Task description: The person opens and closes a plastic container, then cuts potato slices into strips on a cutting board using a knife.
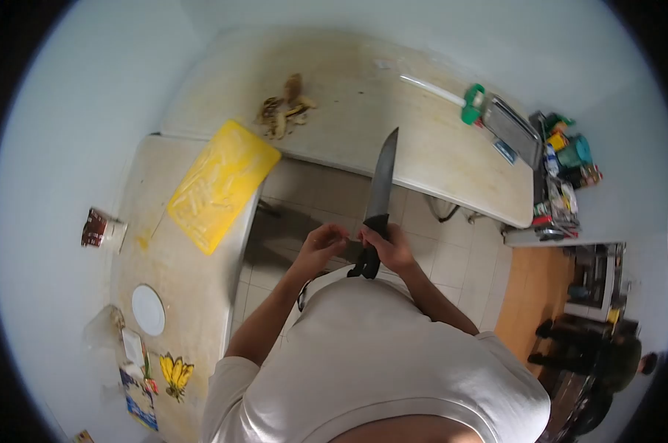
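A large kitchen knife with a black handle is in my right hand; its blade points up and away from my body. My fingers are closed around the handle, near the base of the blade. My left hand hovers just left of the knife, apart from it, with loosely bent fingers and nothing visible in them. Both hands are in front of my white shirt, above the floor. On the left table lies a yellow cutting board, its surface smeared with pale residue. Banana peels are heaped on the far table.
Bananas and a white plate lie on the left table. A metal tray and a green object are at the right of the far table. Another person is in the area at right.
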### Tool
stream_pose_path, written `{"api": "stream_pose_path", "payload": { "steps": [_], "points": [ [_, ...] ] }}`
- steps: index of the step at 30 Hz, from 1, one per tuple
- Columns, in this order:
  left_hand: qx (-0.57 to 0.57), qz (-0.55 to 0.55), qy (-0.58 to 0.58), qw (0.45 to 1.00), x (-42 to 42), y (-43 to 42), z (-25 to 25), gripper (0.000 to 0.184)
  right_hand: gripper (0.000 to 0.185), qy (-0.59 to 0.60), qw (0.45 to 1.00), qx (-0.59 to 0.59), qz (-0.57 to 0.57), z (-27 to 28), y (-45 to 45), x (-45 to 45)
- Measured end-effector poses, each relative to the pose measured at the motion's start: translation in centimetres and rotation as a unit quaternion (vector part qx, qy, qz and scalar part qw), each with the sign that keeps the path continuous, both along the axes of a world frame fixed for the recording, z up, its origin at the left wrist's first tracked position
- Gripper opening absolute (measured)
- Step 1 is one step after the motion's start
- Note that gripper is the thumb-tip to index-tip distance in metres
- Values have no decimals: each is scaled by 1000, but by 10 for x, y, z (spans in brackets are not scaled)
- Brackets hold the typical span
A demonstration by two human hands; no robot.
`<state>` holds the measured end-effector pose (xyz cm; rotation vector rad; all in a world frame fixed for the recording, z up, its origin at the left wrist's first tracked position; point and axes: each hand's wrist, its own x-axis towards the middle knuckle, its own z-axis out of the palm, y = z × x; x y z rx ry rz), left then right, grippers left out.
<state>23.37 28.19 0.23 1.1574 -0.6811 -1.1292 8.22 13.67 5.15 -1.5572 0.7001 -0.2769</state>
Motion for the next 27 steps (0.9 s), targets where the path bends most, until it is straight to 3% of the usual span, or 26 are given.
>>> {"api": "stream_pose_path", "payload": {
  "steps": [3, 6, 10, 13, 15, 20, 21, 24, 27],
  "points": [
    [37, 9, 0, 999, -36, -22, 8, 14, 26, -53, 996, 77, -12, 1, -15, -27],
    [53, 1, -16, 998, -77, -41, 0, 15, 27, -110, 993, 49, 19, -4, -38, -54],
    [6, 54, 37, 998, -142, -74, -21, 16, 28, -72, 993, 5, 98, 9, -87, -109],
    [53, 101, 17, 993, -197, -107, -22, 14, 27, -116, 982, -67, 134, 8, -125, -155],
    [30, 116, 45, 992, -235, -134, -18, 16, 27, -106, 983, -62, 133, 11, -158, -179],
    [121, 158, 80, 977, -317, -171, 6, 14, 30, -78, 984, -18, 161, 10, -196, -244],
    [89, 161, 78, 980, -326, -175, -1, 14, 31, -87, 984, 11, 156, 10, -200, -256],
    [21, 175, 87, 981, -361, -178, -22, 18, 30, -70, 977, -49, 195, -10, -220, -290],
    [58, 195, 83, 976, -393, -184, -19, 22, 30, -57, 977, -28, 204, -12, -232, -333]
  ]
}}
